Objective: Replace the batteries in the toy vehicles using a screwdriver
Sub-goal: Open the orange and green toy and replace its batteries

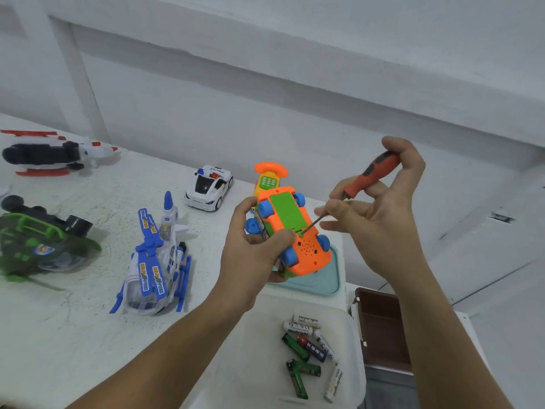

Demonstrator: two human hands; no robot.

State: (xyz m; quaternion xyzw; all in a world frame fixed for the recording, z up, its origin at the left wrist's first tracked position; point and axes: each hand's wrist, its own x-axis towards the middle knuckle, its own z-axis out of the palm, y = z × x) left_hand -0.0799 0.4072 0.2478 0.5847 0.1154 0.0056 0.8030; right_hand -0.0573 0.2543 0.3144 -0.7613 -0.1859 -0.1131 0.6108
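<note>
An orange toy car (pixel 306 252) with blue wheels and a green battery cover (pixel 287 212) is turned belly up in the air over the table's right part. My left hand (pixel 250 252) grips it from the left side. My right hand (pixel 380 208) holds a red-and-black screwdriver (pixel 370 180); its thin shaft slants down to a screw at the lower end of the green cover. A clear tray (pixel 241 335) in front of me holds several loose batteries (pixel 309 354).
On the white table stand a white police car (pixel 209 187), a blue-and-white helicopter (pixel 156 261), a green helicopter (pixel 38 243), a red-and-white helicopter (pixel 50 153) and a yellow-orange toy phone (pixel 269 175). A teal lid (pixel 321 278) lies under the car. A brown box (pixel 380 329) sits at right.
</note>
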